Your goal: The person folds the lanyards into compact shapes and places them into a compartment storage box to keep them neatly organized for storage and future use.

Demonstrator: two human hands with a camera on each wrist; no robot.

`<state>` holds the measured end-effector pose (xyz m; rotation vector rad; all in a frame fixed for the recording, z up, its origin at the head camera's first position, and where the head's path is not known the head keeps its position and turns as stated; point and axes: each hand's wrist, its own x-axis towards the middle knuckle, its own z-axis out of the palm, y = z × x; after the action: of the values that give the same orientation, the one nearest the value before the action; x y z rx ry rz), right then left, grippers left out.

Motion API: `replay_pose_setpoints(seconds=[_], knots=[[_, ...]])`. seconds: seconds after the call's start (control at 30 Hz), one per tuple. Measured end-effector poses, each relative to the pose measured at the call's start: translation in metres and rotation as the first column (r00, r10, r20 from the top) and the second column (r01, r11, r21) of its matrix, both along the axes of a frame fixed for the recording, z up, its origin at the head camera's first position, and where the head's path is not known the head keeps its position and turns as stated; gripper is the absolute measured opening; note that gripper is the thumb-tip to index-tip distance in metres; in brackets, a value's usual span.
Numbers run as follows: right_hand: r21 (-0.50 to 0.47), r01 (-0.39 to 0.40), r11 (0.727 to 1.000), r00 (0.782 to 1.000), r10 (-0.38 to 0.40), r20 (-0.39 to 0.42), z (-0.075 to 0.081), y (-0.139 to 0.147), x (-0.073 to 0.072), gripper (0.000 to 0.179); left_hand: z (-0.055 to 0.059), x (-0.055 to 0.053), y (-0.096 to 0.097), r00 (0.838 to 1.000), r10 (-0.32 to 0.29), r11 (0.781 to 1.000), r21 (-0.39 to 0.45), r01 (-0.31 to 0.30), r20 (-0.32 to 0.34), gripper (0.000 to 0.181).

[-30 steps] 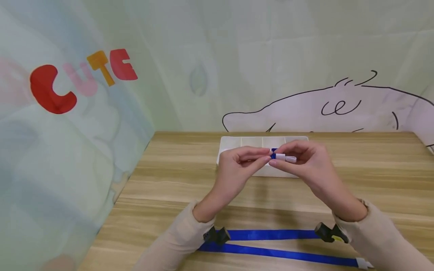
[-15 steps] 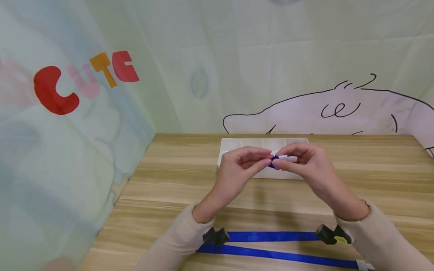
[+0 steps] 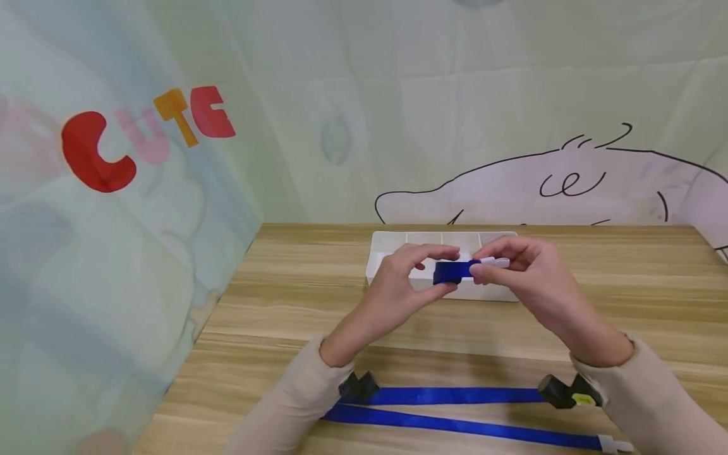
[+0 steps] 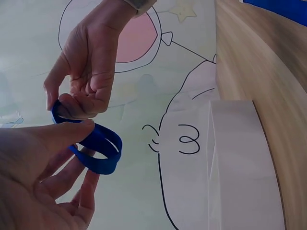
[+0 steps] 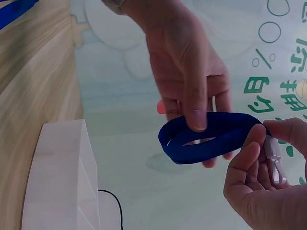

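So the blue strap [image 3: 452, 272] is up in the air between the two hands, wound into a loose loop with gaps showing through it in both wrist views. Right hand [image 3: 529, 272] is pinching it between thumb and finger, at the end where the white clip [image 3: 500, 261] sticks out. Left hand [image 3: 400, 278] is way more relaxed: fingers fairly straight and spread, thumb touching the loop. From the head view they block part of a long white box [image 3: 489, 291] with dividers, sitting on the wood table [image 3: 318, 309]. Nearer the person lie two long blue bands [image 3: 455, 426], the lower one ending in a white tip [image 3: 611, 444] by the right sleeve [image 3: 643, 392]. Behind it all hangs a printed cloth [image 3: 341, 76] with chunky CUTE letters [image 3: 82, 148]
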<state>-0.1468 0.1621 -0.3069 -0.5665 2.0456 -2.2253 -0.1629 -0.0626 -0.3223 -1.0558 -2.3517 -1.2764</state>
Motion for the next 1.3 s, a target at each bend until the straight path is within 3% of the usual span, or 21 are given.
replay_pose_setpoints(seconds=[0.2, 0.4, 0.53, 0.73, 1.03, 1.3], knots=[[-0.002, -0.004, 1.0, 1.0, 0.004, 0.006, 0.003, 0.007, 0.002, 0.008, -0.005, -0.003, 0.0, 0.999, 0.022, 1.0, -0.024, -0.021, 0.034, 0.035], [-0.048, -0.014, 0.999, 1.0, 0.014, 0.011, 0.003, 0.015, 0.002, 0.011, -0.009, -0.007, -0.002, 0.997, 0.024, 0.999, 0.027, -0.026, 0.067, 0.029], [-0.078, -0.022, 0.997, 1.0, 0.024, 0.017, 0.002, 0.02, 0.001, 0.014, -0.011, -0.008, -0.003, 0.995, -0.036, 0.994, 0.107, 0.026, 0.097, 0.029], [-0.101, -0.025, 0.995, 0.999, 0.028, 0.036, 0.001, 0.025, 0.0, 0.016, -0.013, -0.01, -0.005, 0.976, -0.155, 0.965, 0.235, 0.116, 0.154, 0.031], [-0.036, 0.047, 0.998, 0.997, -0.045, 0.066, -0.003, 0.032, -0.002, 0.009, -0.014, -0.011, -0.007, 0.967, -0.171, 0.952, 0.283, 0.113, 0.189, 0.026], [0.022, 0.077, 0.997, 0.995, -0.078, 0.055, -0.005, 0.032, -0.004, 0.01, -0.017, -0.014, -0.007, 0.951, -0.231, 0.922, 0.358, 0.147, 0.207, 0.032]])
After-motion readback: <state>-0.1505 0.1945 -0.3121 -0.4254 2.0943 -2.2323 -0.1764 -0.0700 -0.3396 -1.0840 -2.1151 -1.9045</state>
